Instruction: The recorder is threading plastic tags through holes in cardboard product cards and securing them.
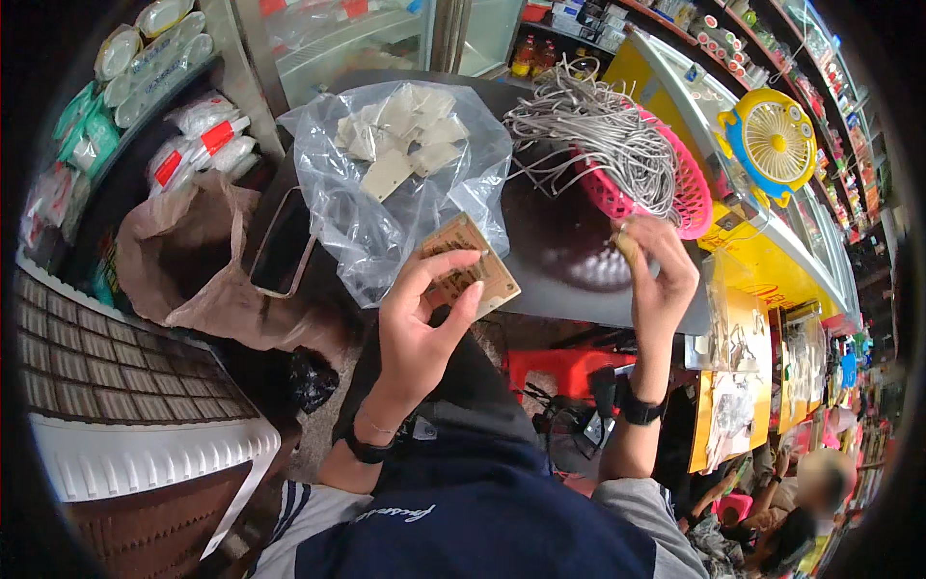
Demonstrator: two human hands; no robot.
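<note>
My left hand (429, 304) grips a square tan piece (490, 272) by its sides, thumb and fingers across its face. It looks thick, like a stack of cards, with dark printing and small holes at the corners. My right hand (659, 265) is closed in a pinch by the lower edge of a pink plastic basket (696, 198). What its fingertips hold, if anything, is too small to make out. A tangle of grey cords (598, 125) fills the basket and spills over its left side. Behind my left hand, a clear plastic bag (323, 183) holds several pale square cards (388, 174).
The bag and basket rest on a dark table (550, 307). At its left edge lies a phone (283, 241), beside a brown sack (183, 261). A red stool (564, 372) stands below. A yellow-and-blue fan (775, 143) and a yellow freezer (666, 87) stand to the right.
</note>
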